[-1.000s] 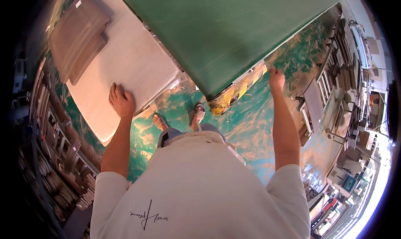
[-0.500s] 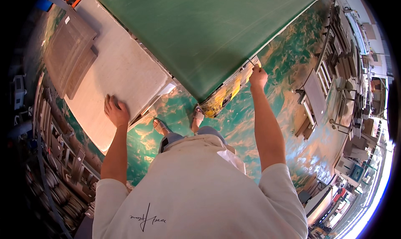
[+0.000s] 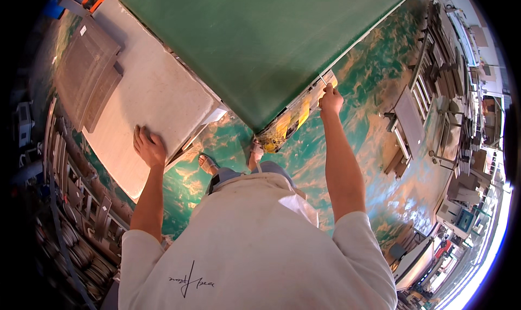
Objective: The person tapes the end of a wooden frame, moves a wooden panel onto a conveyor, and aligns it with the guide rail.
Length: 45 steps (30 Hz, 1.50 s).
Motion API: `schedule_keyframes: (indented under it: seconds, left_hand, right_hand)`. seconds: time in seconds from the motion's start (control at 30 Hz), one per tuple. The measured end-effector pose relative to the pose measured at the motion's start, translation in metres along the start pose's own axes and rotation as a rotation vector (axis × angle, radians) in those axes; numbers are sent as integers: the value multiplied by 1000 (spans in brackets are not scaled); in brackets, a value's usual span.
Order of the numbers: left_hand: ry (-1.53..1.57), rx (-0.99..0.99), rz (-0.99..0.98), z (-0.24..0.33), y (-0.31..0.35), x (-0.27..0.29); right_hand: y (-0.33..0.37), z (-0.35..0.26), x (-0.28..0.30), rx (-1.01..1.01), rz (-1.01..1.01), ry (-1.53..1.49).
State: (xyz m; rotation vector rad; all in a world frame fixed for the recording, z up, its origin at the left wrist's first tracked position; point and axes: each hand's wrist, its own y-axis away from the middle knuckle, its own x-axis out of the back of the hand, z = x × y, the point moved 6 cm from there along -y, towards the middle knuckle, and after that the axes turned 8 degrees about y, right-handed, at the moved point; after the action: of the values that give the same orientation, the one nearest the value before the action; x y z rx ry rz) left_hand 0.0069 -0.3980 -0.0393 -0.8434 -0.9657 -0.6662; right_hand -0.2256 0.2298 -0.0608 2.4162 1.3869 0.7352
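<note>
My left hand point(image 3: 149, 146) lies palm down on a pale flat board point(image 3: 157, 93), fingers stretched out and slightly spread. Out to the right, my right hand point(image 3: 331, 100) is closed around a thin metal rod point(image 3: 323, 79). The rod's far end meets the side edge of a large green-topped table point(image 3: 255, 44); what it goes into is too small to make out. Below that edge, the table's side carries worn yellow and black markings point(image 3: 293, 120).
Brown panels point(image 3: 89, 74) are stacked on the board's far left part. My feet point(image 3: 255, 154) stand on a green swirled floor point(image 3: 369, 131) by the table's corner. Racks with long boards point(image 3: 415, 114) stand on the right. Shelves of stock point(image 3: 92, 212) line the left.
My right hand has turned slightly and shifted a little left, and the rod's angle has changed with it. My left hand stays on the board.
</note>
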Motion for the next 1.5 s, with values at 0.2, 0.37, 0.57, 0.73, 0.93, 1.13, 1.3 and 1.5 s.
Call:
schedule_keyframes:
  seconds: [0.2, 0.37, 0.57, 0.73, 0.93, 1.13, 1.3, 1.5]
  left_hand:
    - [1, -26, 11, 0, 1, -2]
    - [-16, -31, 10, 0, 1, -3]
    - [-35, -44, 8, 2, 0, -4]
    - [-32, -52, 12, 2, 0, -5]
    - [-28, -63, 15, 2, 0, -5]
    - [-37, -73, 25, 3, 0, -5]
    - [-44, -74, 29, 1, 0, -6]
    - [-52, -85, 28, 1, 0, -7]
  right_hand:
    - [11, -7, -6, 3, 7, -121]
    - [8, -2, -7, 6, -33, -157]
    - [3, -1, -5, 35, -53, -133]
    - [-2, 1, -3, 61, -70, -102]
    - [-2, 1, -4, 51, -67, -104]
    - [1, -3, -4, 61, -50, -100]
    - [3, -4, -4, 62, -60, -104]
    - [0, -1, -4, 91, -58, -82]
